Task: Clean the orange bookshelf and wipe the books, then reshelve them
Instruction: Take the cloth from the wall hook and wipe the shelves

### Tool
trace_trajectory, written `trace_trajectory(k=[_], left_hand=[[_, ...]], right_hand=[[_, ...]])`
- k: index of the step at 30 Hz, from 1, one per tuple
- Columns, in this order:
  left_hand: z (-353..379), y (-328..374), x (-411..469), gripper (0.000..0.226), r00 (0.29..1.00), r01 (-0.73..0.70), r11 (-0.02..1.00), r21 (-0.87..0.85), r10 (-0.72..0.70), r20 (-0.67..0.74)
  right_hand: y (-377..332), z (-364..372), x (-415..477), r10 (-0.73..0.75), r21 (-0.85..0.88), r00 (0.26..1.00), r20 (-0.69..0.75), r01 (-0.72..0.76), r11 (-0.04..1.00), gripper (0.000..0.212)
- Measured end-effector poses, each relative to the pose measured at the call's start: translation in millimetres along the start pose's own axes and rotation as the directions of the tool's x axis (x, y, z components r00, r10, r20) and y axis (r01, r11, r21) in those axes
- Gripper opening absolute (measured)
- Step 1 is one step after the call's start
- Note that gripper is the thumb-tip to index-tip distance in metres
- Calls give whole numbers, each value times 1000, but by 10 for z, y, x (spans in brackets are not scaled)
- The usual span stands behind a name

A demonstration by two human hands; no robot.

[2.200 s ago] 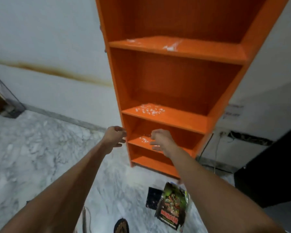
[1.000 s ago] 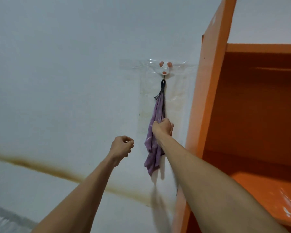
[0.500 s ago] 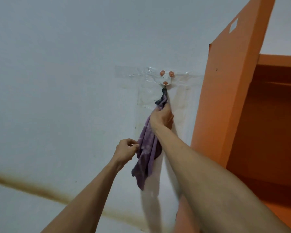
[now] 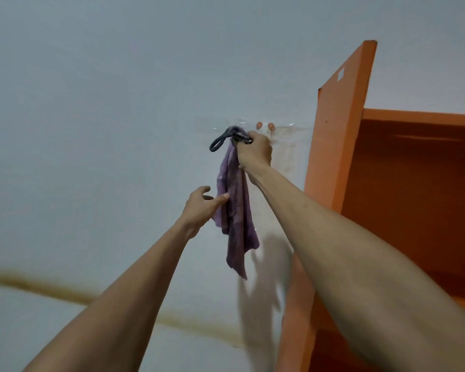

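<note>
Head view: the purple cloth (image 4: 235, 210) is a soft, crumpled, mottled lilac rag with a dark loop (image 4: 218, 143) at its top. It hangs in front of the white wall, just left of the orange bookshelf (image 4: 338, 130), level with the bookshelf's upper compartment. Its long axis runs nearly straight up and down. The bunched top is uppermost and the ragged lower corner tapers to a point aimed at the floor. The loop juts out to the side facing away from the bookshelf.

The right grip (image 4: 254, 151) is closed tight around the cloth's gathered top, just below the pink-knobbed wall hook (image 4: 265, 126), which sits between the loop and the bookshelf. The left grip (image 4: 199, 208) is slack and open, one fingertip touching the cloth's edge on the side away from the bookshelf.
</note>
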State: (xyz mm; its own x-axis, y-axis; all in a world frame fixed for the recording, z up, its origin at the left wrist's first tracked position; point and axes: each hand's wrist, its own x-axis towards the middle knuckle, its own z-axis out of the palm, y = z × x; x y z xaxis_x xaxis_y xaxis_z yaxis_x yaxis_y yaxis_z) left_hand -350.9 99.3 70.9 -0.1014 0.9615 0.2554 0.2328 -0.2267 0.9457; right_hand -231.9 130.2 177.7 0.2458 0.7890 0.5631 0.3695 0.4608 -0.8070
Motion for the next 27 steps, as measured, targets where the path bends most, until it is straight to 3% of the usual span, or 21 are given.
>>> trace_trajectory(k=[4, 13, 17, 20, 22, 25, 27], left_hand=[[-21, -158, -436, 16, 991, 51, 997, 50, -57, 120], [-336, -677, -1083, 21, 970, 189, 977, 101, -202, 137], [-430, -744, -1276, 21, 966, 225, 969, 105, -236, 109], [-424, -747, -1402, 23, 966, 242, 962, 124, -250, 60], [-383, -748, -1482, 23, 961, 268, 954, 136, -275, 33], [-244, -743, -1644, 24, 954, 296, 927, 229, -299, -26], [-99, -716, -1760, 25, 949, 315, 899, 306, -309, -67]], right_hand=[[253, -47, -530, 70, -105, 994, 83, -61, 993, 21], [1153, -173, -1736, 374, -105, 922, 101, -364, 925, 23], [1334, -167, -2121, 516, -87, 811, 275, -513, 854, 50], [1354, -252, -2352, 562, -171, 698, 443, -550, 817, 93], [1341, -369, -2501, 559, -282, 646, 520, -487, 826, 123], [1351, -611, -2665, 401, -363, 621, 673, -194, 911, 118], [1350, -798, -2737, 296, -403, 559, 774, 75, 912, 107]])
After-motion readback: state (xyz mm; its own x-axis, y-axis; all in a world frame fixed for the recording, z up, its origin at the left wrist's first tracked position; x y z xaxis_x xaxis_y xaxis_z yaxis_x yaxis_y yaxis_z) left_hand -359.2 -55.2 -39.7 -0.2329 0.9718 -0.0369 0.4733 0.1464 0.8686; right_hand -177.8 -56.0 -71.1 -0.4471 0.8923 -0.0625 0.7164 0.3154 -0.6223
